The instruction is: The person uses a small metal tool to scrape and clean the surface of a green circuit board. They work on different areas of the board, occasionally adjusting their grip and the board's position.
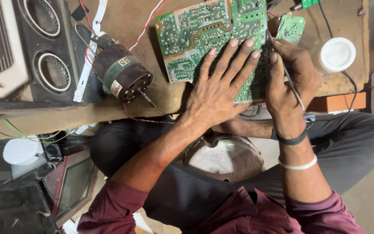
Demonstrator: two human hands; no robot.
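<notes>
Left hand (219, 89) lies flat, palm down, on a green circuit board (195, 34), fingers (228, 54) spread apart and straight, pressing the solder side. The board sits on a worn brown bench top (122, 21), its near right part under the palm, the rest running out past the fingertips toward upper left.

Right hand (288, 82) is just right of the left fingers, curled shut around a thin metal tool (288, 80). Thumb and forefinger pinch the shaft; the tip touches the board's right edge beside the left little finger. Dark band and white band on that wrist.

Beyond the right knuckles: a small green board (291, 27), close. Right of the knuckles: a clear jar with a round white lid (337, 54), near, not touching.

Well left of the left fingers: a dark cylindrical motor (122, 73) lying on its side, shaft pointing toward the bench edge. It has a green band and two small labels, a pale one on top and a white one with red print lower down. Red and white wires (150, 21) run between motor and board. Far left: a black speaker box (48, 47) with two round grilles.
</notes>
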